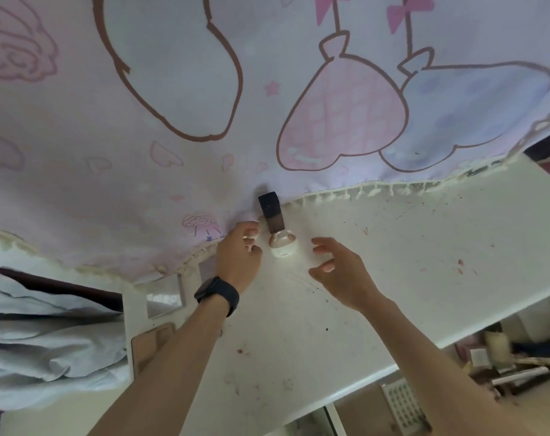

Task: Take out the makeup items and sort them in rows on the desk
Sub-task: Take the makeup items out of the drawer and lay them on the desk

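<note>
The left hand [240, 256], a watch on its wrist, hovers with fingers loosely curled and nothing in them that I can see. The right hand [336, 265] is spread wide and empty. Between them, on the desk [393, 262] by the hem of the printed cloth [172, 152], sit a dark bottle [272, 215] and, touching it, a small round jar [283, 247]. Both look light, hard, smooth and probably breakable. I'd pinch the bottle across its sides and the jar around its middle.

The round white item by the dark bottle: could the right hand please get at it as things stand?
Probably yes: the right hand is open beside the round white item, only bare desk between them; the dark bottle lies beyond it.
</note>
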`<state>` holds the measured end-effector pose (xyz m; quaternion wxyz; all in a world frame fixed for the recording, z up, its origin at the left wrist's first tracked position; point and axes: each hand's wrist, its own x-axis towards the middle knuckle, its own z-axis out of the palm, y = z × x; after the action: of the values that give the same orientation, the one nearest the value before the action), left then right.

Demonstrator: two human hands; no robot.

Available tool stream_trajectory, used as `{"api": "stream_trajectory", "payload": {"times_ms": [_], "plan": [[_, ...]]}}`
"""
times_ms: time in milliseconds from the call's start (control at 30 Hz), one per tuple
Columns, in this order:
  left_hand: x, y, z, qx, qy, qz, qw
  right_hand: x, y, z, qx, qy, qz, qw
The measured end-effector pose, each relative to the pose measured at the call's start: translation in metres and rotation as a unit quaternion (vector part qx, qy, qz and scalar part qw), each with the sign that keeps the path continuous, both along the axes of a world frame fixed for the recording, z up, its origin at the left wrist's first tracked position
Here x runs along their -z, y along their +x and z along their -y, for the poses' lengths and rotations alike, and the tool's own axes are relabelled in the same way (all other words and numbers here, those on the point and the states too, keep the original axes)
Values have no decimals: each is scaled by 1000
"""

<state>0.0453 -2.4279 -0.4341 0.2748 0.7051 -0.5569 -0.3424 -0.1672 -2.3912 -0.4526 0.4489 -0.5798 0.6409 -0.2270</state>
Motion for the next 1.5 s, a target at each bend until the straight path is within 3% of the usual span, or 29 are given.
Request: {"api": "stream_trajectory", "payload": {"times_ms": [133, 333, 500, 633, 833, 900, 1133, 1500], "plan": [[-16, -30, -51, -15, -40, -11, 999, -10, -25, -69, 59, -12, 46, 997], [-4, -116, -147, 111, -22, -15, 993, 0, -95, -198, 146, 11, 32, 989], [35, -206, -215, 272, 29, -17, 962, 39, -170, -279, 170, 76, -108, 977], [65, -262, -247, 361, 118, 39, 924, 71, -219, -315, 132, 46, -284, 949], [110, -285, -251, 356, 178, 245, 884, 79, -246, -310, 55, 111, -357, 926], [124, -282, -248, 336, 199, 276, 878, 78, -247, -304, 46, 118, -366, 922], [138, -277, -252, 338, 175, 296, 876, 89, -258, -253, 94, 134, -360, 919], [129, -269, -248, 307, 173, 211, 912, 106, -275, -181, 196, 159, -309, 917]]}}
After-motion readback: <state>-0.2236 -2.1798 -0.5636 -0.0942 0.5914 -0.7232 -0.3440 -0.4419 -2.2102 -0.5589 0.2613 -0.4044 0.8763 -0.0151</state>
